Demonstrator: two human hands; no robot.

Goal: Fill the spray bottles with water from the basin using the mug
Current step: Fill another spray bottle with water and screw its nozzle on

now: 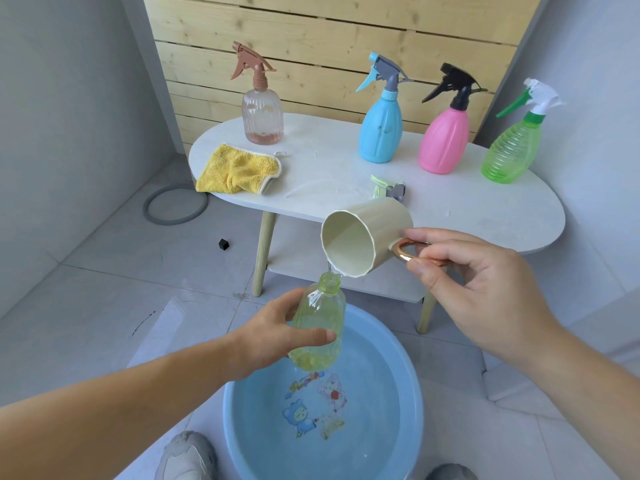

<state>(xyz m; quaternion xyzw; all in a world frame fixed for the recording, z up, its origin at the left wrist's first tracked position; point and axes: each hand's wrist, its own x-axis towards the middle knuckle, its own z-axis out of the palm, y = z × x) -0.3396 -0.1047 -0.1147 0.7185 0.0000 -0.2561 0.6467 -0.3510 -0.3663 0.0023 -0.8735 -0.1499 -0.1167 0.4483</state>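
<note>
My left hand (277, 336) grips a clear yellow-green bottle (320, 317) with no spray head, held tilted over the blue basin (235, 427) of water. My right hand (478, 282) holds the cream mug (367, 237) by its gold handle, tipped so a thin stream runs from its rim into the bottle's open neck. The bottle's loose spray head (386, 188) lies on the white oval table (485, 216). Standing on the table are a clear pink bottle (262, 112), a blue bottle (380, 129), a pink bottle (444, 140) and a green bottle (512, 147).
A yellow cloth (237, 169) lies on the table's left end. A wooden slat wall (311, 36) stands behind the table, and a lower shelf (294, 261) sits under it. On the tiled floor are a grey ring (175, 206) and a small black cube (224, 244). My shoes (187, 459) flank the basin.
</note>
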